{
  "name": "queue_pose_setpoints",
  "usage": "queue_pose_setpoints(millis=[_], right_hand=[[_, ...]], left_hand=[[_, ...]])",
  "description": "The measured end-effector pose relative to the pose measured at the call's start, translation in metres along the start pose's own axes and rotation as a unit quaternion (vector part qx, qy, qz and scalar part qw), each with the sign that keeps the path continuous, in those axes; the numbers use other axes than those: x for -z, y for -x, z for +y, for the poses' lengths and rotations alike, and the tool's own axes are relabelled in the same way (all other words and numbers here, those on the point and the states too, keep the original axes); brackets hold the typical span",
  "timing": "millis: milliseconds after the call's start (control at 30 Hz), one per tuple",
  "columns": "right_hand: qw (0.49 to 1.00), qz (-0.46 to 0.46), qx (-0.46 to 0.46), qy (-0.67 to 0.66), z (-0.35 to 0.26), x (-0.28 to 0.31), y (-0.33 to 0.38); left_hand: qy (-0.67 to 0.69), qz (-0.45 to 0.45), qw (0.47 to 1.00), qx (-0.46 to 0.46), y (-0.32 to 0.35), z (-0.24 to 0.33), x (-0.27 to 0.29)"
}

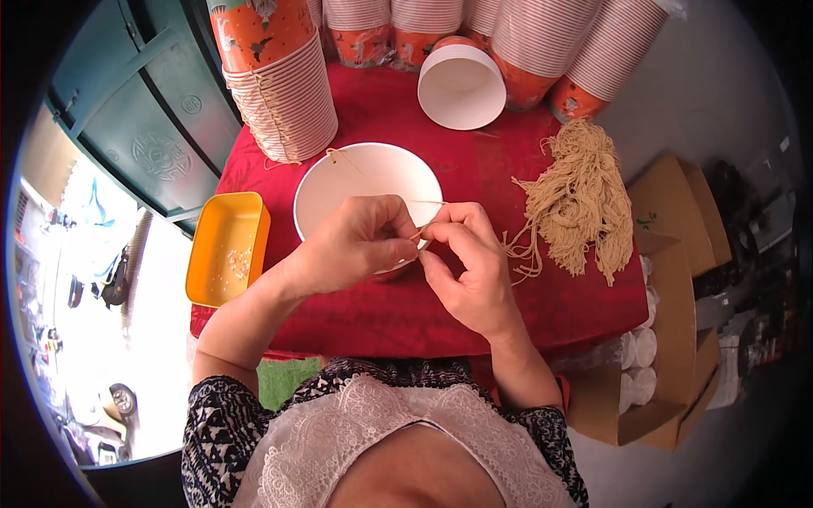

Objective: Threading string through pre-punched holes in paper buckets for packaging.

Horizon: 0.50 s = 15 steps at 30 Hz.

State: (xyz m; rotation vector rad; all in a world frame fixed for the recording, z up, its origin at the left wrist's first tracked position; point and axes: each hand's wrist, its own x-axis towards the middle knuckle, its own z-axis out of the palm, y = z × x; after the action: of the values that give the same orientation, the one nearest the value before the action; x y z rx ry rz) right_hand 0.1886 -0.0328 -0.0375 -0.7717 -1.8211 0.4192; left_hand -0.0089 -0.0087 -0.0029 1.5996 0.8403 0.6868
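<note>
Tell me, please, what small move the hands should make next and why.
Probably the right hand should gently draw the thin cord snug while the left hand steadies it: the two hands meet at the cord over the near side of the white-lined tub, and a tan loop shows at its far rim. Any knot is too small to see.

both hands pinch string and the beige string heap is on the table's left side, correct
Wrong side: in the head view, the beige string heap is on the right side of the table. The left hand and right hand do pinch string.
</note>
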Motion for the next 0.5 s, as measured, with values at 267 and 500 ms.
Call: queue_pose_setpoints(millis=[267, 500], right_hand=[[0.999, 0.017, -0.015, -0.028, 0.0016, -0.0065, -0.0004], [0.999, 0.039, 0.022, 0.019, 0.0056, -0.0089, 0.0017]], left_hand=[[-0.007, 0.032, 0.999, 0.006, 0.0009, 0.0037, -0.0015], [-0.007, 0.036, 0.999, 0.003, -0.0015, 0.0003, -0.0010]])
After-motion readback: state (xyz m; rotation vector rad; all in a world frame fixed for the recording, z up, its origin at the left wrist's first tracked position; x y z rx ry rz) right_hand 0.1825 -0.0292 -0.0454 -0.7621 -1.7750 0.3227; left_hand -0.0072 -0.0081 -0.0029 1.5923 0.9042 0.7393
